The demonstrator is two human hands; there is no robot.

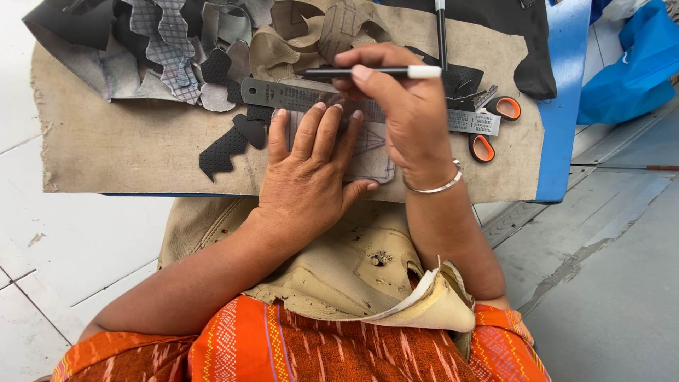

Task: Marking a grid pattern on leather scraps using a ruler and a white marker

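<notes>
Head view shows us looking straight down at a small blue-edged work board covered with a beige cloth sheet, filling the upper half of the frame. Our left hand lies flat near the centre, fingers spread and released, pressing down on a pale grey fabric piece marked with a grid. That piece sits at the middle of the board, mostly hidden under both hands, with its lower right corner showing near the board's front edge. Our right hand, just to the right and partly above the left, pinches a slim black pen with a white cap between thumb and fingertips, holding it level; a thin silver bangle circles that wrist.

A grey metal ruler runs across the board just beyond our left fingertips and passes under the right hand. Scissors with orange and black handles rest right of the ruler's far end. Black perforated cut-outs lie left of the left hand, and a heap of grey, checked and tan scraps fills the upper left of the frame. A tan padded cloth drapes over our lap in the lower centre, above the orange patterned garment.
</notes>
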